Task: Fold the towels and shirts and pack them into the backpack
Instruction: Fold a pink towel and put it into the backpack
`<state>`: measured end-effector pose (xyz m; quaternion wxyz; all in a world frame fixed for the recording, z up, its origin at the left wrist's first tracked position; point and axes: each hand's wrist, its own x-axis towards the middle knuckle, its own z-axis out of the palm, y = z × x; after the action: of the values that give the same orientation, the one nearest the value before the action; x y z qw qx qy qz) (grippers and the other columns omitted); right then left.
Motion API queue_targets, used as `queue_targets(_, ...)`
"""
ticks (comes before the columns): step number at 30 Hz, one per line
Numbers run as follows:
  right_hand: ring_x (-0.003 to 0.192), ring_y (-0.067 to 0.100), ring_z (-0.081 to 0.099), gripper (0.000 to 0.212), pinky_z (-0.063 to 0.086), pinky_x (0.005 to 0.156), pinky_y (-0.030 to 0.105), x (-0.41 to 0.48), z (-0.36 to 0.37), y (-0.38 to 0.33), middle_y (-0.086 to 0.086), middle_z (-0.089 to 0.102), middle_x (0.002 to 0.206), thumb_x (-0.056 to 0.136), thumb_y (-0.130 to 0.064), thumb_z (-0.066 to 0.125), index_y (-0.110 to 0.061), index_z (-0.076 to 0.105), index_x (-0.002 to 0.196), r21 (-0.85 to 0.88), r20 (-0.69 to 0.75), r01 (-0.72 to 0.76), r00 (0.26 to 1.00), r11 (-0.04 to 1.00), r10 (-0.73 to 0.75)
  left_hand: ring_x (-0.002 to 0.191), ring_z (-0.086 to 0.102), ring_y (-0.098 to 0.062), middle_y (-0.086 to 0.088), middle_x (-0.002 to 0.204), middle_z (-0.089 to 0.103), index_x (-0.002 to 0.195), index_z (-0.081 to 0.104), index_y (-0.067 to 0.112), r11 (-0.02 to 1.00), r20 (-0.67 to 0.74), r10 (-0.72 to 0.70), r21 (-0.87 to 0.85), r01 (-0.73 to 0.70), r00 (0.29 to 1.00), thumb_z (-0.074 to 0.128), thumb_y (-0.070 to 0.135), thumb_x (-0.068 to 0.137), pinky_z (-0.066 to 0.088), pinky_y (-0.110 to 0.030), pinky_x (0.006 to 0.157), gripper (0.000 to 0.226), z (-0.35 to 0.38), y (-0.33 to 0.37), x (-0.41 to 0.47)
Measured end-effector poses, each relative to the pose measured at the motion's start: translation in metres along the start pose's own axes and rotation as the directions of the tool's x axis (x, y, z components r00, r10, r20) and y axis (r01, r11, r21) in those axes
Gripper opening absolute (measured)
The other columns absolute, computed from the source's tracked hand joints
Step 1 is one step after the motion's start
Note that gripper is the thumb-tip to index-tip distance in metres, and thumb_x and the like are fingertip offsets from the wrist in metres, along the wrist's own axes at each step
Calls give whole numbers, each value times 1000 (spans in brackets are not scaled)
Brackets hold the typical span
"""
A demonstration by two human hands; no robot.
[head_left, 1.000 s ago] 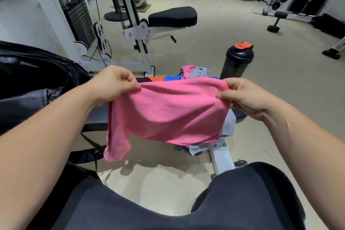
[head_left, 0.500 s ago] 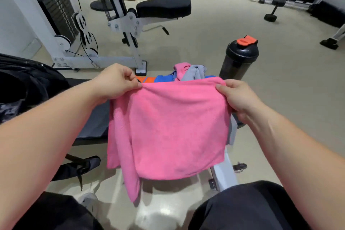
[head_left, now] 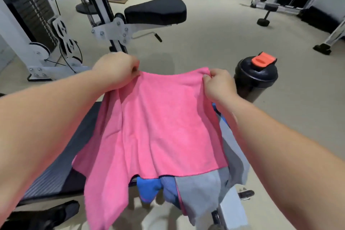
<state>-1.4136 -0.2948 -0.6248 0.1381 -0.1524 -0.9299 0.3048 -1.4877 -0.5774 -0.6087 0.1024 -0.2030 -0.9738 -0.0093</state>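
Note:
A pink towel (head_left: 160, 127) is stretched out in front of me over a dark bench (head_left: 61, 162). My left hand (head_left: 117, 71) pinches its far left corner and my right hand (head_left: 218, 84) pinches its far right corner. The towel drapes toward me over a pile of clothes; a grey garment (head_left: 201, 190) and a blue garment (head_left: 148, 189) stick out under its near edge. A long pink flap hangs off the bench at the lower left. The backpack is out of sight.
A black shaker bottle (head_left: 255, 80) with an orange cap stands just right of my right hand. A white weight machine (head_left: 104, 30) with a black padded seat (head_left: 155, 11) stands beyond the bench. A black strap or shoe (head_left: 56, 213) lies on the floor at lower left.
Both hands have carried the towel's top edge forward and away from me. The towel, which hung in the air, now drapes over the clothes pile on the bench.

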Motion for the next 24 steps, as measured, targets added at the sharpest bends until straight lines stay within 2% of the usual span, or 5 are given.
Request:
queue_targets(2,112,33,61,27,41,80,29,1,18,4,12,68,120,98,-22,49,-18,67,116,79,36,-106,994,991,103,80,62,-36,-12,89,67,92,60,18,1000,-25,7,1,-7,1000,55,39,97,50,-40,66,22,18,3,-4)
queue_targets(5,131,34,46,64,35,110,36,-18,31,2,14,36,150,96,-39,55,-21,34,154,61,56,-141,989,988,138,89,62,-38,-13,100,61,102,56,16,998,-4,-60,7,60,998,53,44,95,48,-42,70,29,38,14,-19)
queue_targets(9,153,32,9,76,9,123,53,-75,42,-13,11,8,167,93,-60,47,-31,22,158,-213,63,261,965,942,-253,108,54,-38,-11,116,54,123,56,19,989,34,-94,-108,97,995,53,45,94,46,-48,88,39,46,37,-53)
queue_targets(14,151,34,-26,86,-11,117,66,-103,64,-9,1,-24,166,89,-80,29,-39,1,160,-312,426,385,874,869,-234,114,54,-36,-7,127,54,128,55,24,974,158,-106,-182,135,982,49,50,95,48,-50,93,41,40,48,-116)
queue_targets(24,152,36,-20,100,-3,116,72,-104,52,30,-11,-32,162,73,-92,39,-53,-3,155,-311,446,280,887,908,-121,114,55,-31,-2,122,55,131,50,26,945,432,-313,57,321,846,51,67,86,50,-46,95,61,19,0,-215)
